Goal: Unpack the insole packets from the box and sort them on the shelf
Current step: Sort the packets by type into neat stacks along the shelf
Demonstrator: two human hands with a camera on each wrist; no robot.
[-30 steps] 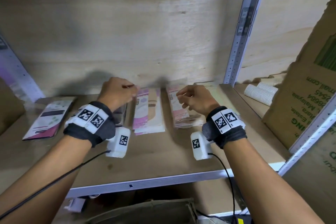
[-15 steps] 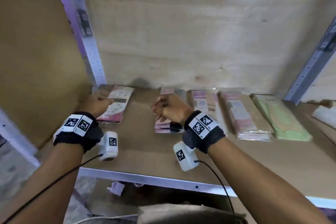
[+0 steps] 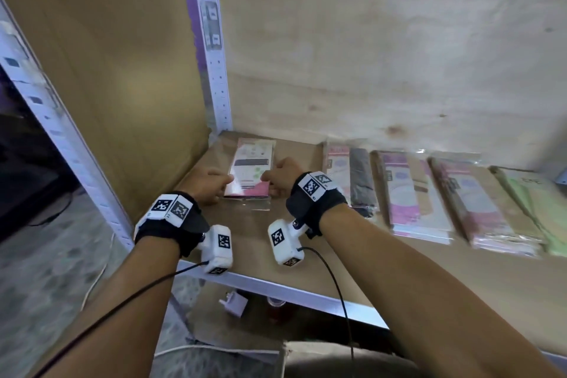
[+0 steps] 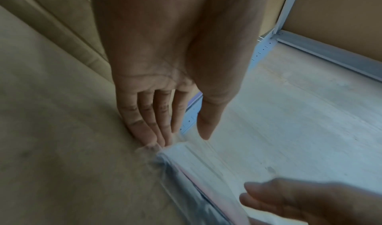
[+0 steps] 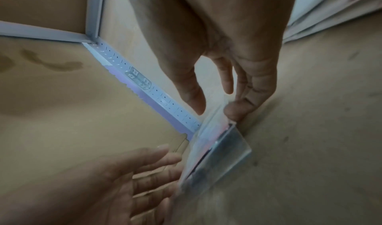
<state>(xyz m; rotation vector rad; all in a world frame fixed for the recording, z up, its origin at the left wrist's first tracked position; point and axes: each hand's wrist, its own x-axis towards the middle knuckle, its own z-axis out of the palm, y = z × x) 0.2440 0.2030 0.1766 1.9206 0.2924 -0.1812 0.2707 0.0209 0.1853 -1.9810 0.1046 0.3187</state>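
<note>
Hands (image 3: 245,184) flank packet (image 3: 251,170); wrist views show straight fingers (image 4: 153,119).

1. No legible words on the leftmost insole packet (image 3: 251,170); print blurred.
2. Faint letters on the green packet (image 3: 534,193), too blurred to read.
3. Black-and-white square code markers on the wrist bands (image 3: 313,186), no text.

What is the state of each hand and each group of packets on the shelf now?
left hand: open, straight fingers touching the leftmost packet's left edge.
right hand: fingers touching that packet's right edge.
leftmost packet: flat on the shelf, between both hands.
four packet stacks: flat, side by side, untouched.
</note>
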